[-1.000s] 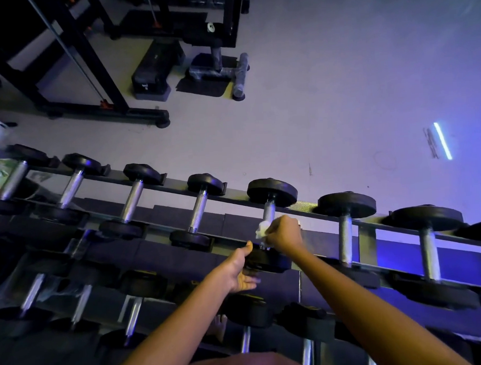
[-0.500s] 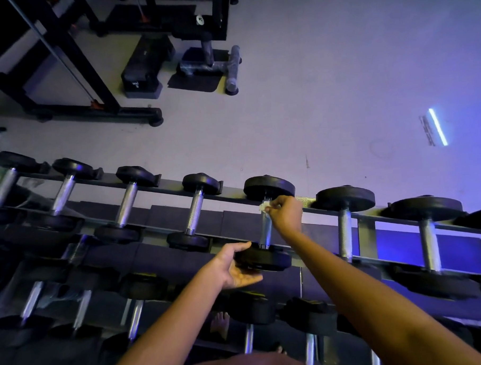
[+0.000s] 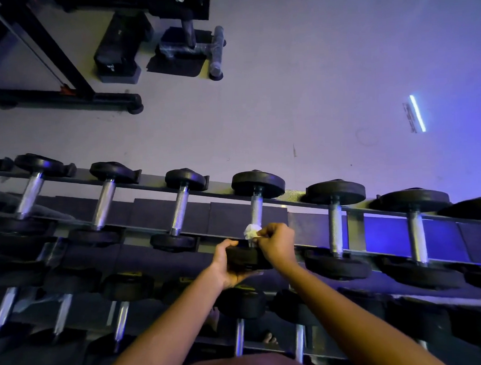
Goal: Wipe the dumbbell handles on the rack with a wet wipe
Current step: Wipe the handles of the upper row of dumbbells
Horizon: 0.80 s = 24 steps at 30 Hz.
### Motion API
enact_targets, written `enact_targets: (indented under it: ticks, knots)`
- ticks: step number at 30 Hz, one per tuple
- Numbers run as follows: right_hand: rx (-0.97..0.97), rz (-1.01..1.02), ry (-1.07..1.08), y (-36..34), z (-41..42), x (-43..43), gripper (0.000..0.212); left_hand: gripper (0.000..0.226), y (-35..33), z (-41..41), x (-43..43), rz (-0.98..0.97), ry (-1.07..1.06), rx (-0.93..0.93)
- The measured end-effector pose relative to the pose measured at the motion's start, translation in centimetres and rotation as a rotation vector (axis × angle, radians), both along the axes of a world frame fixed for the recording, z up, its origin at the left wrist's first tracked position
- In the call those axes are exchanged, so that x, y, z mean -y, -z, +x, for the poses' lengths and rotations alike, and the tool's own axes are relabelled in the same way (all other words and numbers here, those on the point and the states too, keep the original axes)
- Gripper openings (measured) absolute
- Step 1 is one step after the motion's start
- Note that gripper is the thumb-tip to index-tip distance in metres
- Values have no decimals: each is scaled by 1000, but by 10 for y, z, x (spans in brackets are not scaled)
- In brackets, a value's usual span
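Top tier of rack (image 3: pixel 355 224); dumbbells lie across its rails. Landmark: centre dumbbell (image 3: pixel 258 183).
- Far up and left of it, on the floor: black block (image 3: pixel 115 61) with a small white mark, too blurred to read.
- Left of it: a row of dumbbells, chrome handles bare.
- Left hand (image 3: pixel 226 263): fingers curled round its near head, gripping.
- Wet wipe (image 3: pixel 251 232): white, bunched, on the low end of its handle (image 3: pixel 256 206), just above the near head.
- Right hand (image 3: pixel 276 244): fingers pinch the wipe against the handle.
- Right of it: more dumbbells, untouched.
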State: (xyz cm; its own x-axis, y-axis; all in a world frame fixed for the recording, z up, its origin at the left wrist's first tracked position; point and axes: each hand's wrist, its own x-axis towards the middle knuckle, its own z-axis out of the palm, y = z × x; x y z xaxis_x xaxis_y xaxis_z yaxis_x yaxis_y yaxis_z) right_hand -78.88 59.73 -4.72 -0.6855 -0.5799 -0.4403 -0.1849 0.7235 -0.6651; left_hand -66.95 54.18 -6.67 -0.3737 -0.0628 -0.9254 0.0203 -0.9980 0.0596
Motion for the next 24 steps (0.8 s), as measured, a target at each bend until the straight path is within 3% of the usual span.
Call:
enact_targets:
  ticks: [6, 10, 14, 18, 24]
  knots:
    - [-17, -74, 125, -12, -22, 14, 4, 29, -21, -38, -22, -132, -80, 212]
    - [15, -133, 163, -17, -39, 33, 3, 39, -32, -53, -33, -174, -167, 299]
    - [59, -138, 140, -13, -40, 37, 6, 23, -40, -42, -28, -235, -202, 423]
    - [66, -156, 201, -1, -31, 32, 8, 38, -35, -36, -30, -346, -111, 581]
    - [51, -189, 192, -1, -30, 36, 6, 37, -34, -36, -33, -363, -79, 574]
